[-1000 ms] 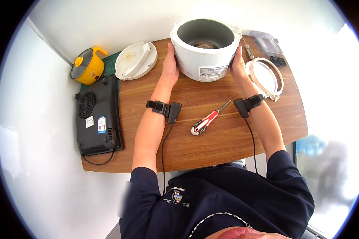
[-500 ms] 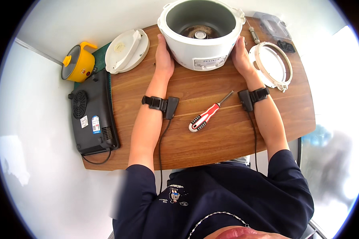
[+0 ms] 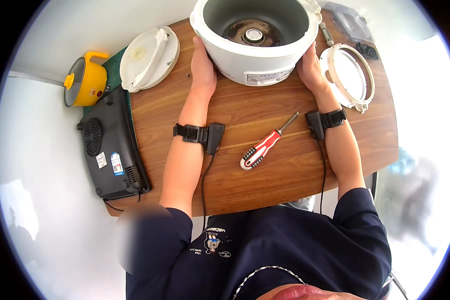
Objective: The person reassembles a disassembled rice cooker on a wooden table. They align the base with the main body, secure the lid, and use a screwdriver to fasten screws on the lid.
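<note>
A white rice cooker body with no lid stands at the far middle of the view, its top cut off by the frame. Inside its grey interior, a round heating plate shows brown stains around a central button. My left hand is pressed to the cooker's left side, and my right hand clasps its right side; the fingertips are partly hidden behind it. Between my forearms, a red, white and black screwdriver lies on the wooden table.
To the left are a white lid, a yellow electric pot and an upturned black appliance with a vent. On the right lie a white ring-shaped part, a grey-handled tool, a clear plastic tray and a small black part.
The rice cooker looks larger and a little nearer, with both hands still on its sides. The whole view has shifted slightly; the screwdriver and lid seem to lie as before.
</note>
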Demonstrator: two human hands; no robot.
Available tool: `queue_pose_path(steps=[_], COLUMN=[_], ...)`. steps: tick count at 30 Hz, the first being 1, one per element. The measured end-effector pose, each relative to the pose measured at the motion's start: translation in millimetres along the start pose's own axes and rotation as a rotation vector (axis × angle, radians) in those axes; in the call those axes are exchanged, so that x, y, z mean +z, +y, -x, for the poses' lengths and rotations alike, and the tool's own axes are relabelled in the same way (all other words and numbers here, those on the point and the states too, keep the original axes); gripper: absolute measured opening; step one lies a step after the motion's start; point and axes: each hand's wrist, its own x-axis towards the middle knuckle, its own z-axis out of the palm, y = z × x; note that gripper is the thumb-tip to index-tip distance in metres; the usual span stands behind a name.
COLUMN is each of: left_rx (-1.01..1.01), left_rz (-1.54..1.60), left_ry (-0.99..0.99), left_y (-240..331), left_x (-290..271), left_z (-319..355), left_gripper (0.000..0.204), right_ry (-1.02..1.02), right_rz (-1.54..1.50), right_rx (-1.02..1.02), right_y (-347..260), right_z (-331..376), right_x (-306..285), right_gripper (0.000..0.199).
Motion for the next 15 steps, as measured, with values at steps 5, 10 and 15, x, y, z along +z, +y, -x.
queue_pose_path(steps=[5,10,15], left_rx=[0.022,0.061,0.031], left_rz=[-0.026,-0.031,-0.016], left_ry=[-0.023,-0.063,-0.055], left_y=[-3.0,-1.5,-4.9], left_x=[-3.5,-3.7,-8.0], left_z=[0.3,-2.7,-7.2], left_gripper=[0.066,0.064,0.055], right_ry=[0.003,-0.049,-0.028], right_rz=[-0.010,-0.016,-0.005], right_rx=[0.020,0.032,0.016], right_y=[-1.6,-4.0,3.5], right_z=[3.7,-0.3,-2.3], right_x=[2.7,3.2,-1.4], right_gripper=[0.062,0.066,0.068])
